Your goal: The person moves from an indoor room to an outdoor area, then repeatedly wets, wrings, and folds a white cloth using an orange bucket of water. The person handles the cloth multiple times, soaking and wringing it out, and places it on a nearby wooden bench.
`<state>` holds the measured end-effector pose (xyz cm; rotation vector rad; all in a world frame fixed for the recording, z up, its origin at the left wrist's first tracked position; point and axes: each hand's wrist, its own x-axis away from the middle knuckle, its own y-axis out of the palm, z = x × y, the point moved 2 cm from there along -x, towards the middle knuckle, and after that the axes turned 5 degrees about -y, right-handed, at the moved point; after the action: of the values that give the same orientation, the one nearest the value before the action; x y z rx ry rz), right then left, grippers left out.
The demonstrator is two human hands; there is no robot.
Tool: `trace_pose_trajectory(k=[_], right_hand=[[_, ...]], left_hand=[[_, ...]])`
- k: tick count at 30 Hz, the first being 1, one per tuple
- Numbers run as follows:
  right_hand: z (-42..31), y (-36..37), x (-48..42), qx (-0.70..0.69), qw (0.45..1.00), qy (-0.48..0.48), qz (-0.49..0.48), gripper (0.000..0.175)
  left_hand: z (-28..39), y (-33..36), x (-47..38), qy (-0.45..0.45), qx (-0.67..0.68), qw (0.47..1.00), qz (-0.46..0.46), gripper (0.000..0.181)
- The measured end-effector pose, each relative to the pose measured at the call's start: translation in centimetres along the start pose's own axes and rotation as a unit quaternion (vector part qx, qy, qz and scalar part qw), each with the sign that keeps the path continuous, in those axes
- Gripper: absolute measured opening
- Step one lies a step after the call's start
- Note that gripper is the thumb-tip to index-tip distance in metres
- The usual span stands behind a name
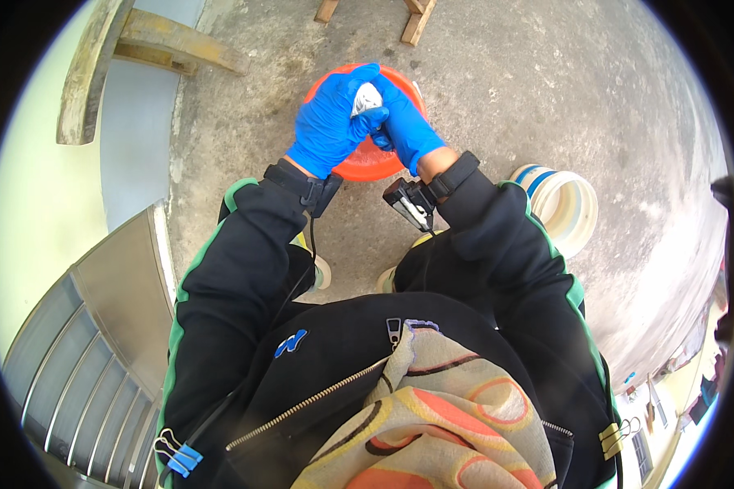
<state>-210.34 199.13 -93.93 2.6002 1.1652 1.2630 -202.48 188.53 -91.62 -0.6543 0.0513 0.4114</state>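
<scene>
Both my hands wear blue rubber gloves and meet above a round orange-red basin (373,168) on the floor. Between them a bunched white cloth (367,98) shows, gripped from both sides. My left hand (324,122) wraps it from the left, its thumb laid across the lower edge. From the right, my right hand (407,119) closes around it, with the fingers partly hidden behind the left. The gloves cover much of the basin's inside, so its contents are hard to see.
A white bucket with blue bands (566,208) stands on the concrete floor (495,91) to the right. Wooden legs (419,21) reach in at the top, and a wooden bench or frame (171,43) is at upper left. A metal barred door (92,367) lies at lower left.
</scene>
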Motion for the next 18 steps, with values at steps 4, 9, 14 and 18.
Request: trace_pose_trajectory(k=[4,9,14,18], right_hand=[[1.1,0.2,-0.5,0.117,0.982,-0.132,0.062,0.042],[1.8,0.5,-1.6,0.237,0.89,-0.364,0.14,0.037],[1.3,0.9,-1.1,0.207,0.917,-0.278,0.195,0.045],[0.2,1.7,-0.1,0.213,0.919,-0.27,0.192,0.047]], left_hand=[[0.7,-0.2,-0.2,-0.006,-0.063,0.998,0.02,0.046],[1.1,0.5,-0.4,-0.092,-0.072,0.993,0.027,0.04],[0.6,1.0,-0.2,-0.187,-0.007,0.981,0.057,0.04],[0.2,1.6,-0.2,-0.321,0.262,0.909,0.028,0.039]])
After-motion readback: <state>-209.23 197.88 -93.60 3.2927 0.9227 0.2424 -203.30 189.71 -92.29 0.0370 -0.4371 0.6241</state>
